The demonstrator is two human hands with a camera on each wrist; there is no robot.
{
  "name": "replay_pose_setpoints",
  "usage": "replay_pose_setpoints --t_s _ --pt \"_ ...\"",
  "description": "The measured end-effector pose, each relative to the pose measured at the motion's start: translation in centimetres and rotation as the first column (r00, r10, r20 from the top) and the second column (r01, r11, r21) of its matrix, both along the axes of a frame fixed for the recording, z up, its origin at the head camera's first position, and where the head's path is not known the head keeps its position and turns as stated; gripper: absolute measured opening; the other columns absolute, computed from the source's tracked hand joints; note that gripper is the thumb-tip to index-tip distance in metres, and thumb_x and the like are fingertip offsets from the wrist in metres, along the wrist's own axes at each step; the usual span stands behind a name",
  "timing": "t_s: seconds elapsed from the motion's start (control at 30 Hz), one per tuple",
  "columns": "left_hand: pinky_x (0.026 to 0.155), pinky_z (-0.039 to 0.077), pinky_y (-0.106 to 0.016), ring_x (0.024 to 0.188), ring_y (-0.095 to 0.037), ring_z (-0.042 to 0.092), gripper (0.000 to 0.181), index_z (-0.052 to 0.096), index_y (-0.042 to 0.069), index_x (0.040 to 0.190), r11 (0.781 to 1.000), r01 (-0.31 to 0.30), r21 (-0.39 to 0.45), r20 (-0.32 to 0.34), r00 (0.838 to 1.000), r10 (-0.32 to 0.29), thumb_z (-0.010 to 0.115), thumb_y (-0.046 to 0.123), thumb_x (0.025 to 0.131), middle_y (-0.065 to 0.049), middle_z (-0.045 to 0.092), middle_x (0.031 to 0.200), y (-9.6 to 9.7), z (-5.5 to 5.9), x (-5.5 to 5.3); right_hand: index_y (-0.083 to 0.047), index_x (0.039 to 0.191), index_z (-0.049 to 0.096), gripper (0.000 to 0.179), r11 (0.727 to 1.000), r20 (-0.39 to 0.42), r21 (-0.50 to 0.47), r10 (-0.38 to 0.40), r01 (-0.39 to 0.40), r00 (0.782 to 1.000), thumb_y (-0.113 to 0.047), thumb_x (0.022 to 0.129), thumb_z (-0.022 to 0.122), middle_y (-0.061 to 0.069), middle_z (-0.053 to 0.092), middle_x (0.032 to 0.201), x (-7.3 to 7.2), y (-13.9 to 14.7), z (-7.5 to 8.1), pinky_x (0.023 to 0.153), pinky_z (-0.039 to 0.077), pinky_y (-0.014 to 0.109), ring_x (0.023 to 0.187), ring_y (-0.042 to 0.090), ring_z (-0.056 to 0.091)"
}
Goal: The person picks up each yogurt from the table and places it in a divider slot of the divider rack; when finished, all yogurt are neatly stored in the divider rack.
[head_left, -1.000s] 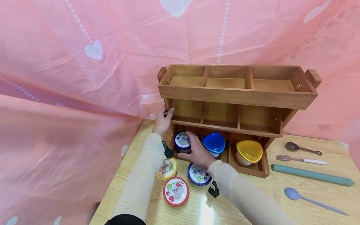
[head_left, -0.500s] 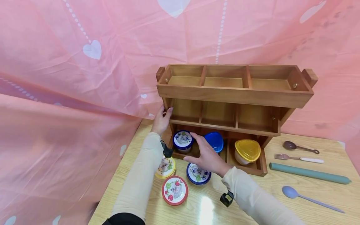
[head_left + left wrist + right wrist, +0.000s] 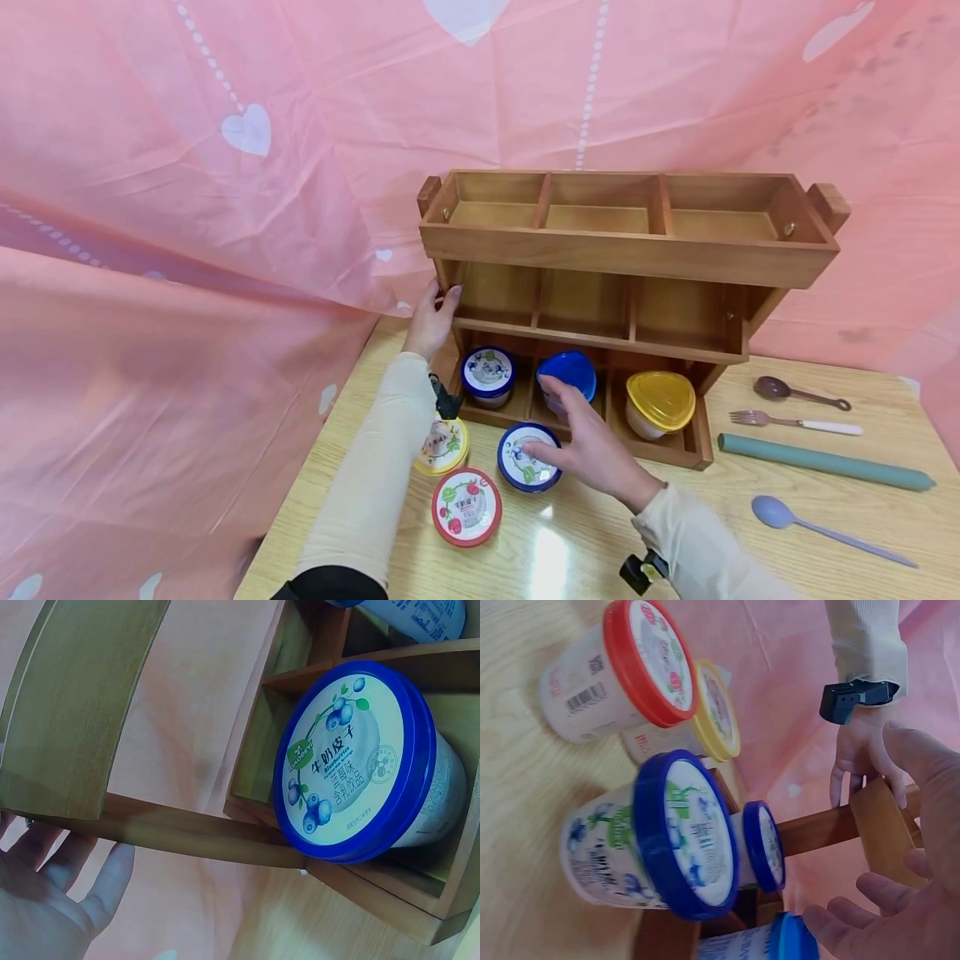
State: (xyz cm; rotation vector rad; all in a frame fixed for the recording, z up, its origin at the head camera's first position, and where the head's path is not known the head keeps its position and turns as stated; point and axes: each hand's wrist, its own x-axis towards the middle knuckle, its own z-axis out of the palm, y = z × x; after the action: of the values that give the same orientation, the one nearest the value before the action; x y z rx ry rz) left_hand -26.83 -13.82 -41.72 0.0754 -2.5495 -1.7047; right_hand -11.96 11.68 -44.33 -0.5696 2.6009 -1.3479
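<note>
My left hand grips the left side of the wooden shelf. In the left wrist view its fingers reach along the side rail. My right hand is spread, thumb and fingers apart, over the blue-lidded tub on the table, holding nothing. A second blue-lidded tub with blueberry pictures sits upright in the shelf's bottom left compartment. Beside it, in the middle compartment, is a container with a blue lid, partly behind my right fingers. A yellow-lidded container occupies the right compartment.
A red-lidded tub and a yellow-lidded tub stand on the table in front of the shelf. To the right lie a brown spoon, a fork, a green roll and a purple spoon. Pink cloth hangs behind.
My right hand has moved away from the tub in the bottom left compartment, to the right and toward me, over the blue-lidded tub on the table. The left hand has stayed on the shelf.
</note>
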Motion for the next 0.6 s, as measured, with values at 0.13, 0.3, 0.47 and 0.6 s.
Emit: replay_pose_setpoints --t_s 0.13,0.3,0.47,0.6 --pt "0.110 0.042 -0.049 0.136 -0.029 0.047 0.054 0.036 0.025 0.151 1.000 0.002 0.006 0.003 1.000 -0.002 0.046 0.046 0.103 -0.007 0.046 0.150 0.0 -0.1 0.0 -0.009 0.152 0.029 0.092 1.000 -0.042 -0.007 -0.028 0.028 0.999 -0.034 0.081 0.081 0.016 0.041 0.151 0.9 0.8 -1.3 0.107 0.042 0.057 0.136 0.037 0.045" --pt "0.110 0.042 -0.050 0.136 -0.028 0.046 0.055 0.035 0.026 0.152 1.000 0.002 0.017 0.012 1.000 -0.003 0.045 0.047 0.102 -0.006 0.046 0.151 0.0 -0.2 -0.1 -0.006 0.151 0.030 0.091 0.998 -0.014 -0.034 -0.055 0.054 0.998 -0.029 0.080 0.083 0.019 0.041 0.150 1.8 1.6 -2.9 0.105 0.043 0.058 0.135 0.040 0.044" --pt "0.110 0.042 -0.049 0.136 -0.029 0.046 0.054 0.035 0.024 0.152 1.000 0.003 0.019 0.000 1.000 -0.003 0.045 0.045 0.103 -0.008 0.046 0.150 0.0 -0.2 -0.1 -0.006 0.152 0.029 0.093 0.995 0.059 -0.067 -0.066 0.070 0.996 -0.028 0.080 0.083 0.019 0.039 0.151 2.4 2.1 -4.4 0.102 0.047 0.055 0.135 0.042 0.044" --pt "0.110 0.042 -0.051 0.136 -0.031 0.046 0.054 0.035 0.024 0.152 1.000 -0.002 0.014 -0.001 1.000 0.002 0.046 0.044 0.103 -0.009 0.046 0.150 0.1 -0.1 0.0 -0.003 0.151 0.029 0.094 0.993 0.083 -0.089 -0.073 0.080 0.994 -0.030 0.079 0.083 0.022 0.041 0.149 3.0 2.4 -5.4 0.100 0.049 0.055 0.132 0.045 0.045"
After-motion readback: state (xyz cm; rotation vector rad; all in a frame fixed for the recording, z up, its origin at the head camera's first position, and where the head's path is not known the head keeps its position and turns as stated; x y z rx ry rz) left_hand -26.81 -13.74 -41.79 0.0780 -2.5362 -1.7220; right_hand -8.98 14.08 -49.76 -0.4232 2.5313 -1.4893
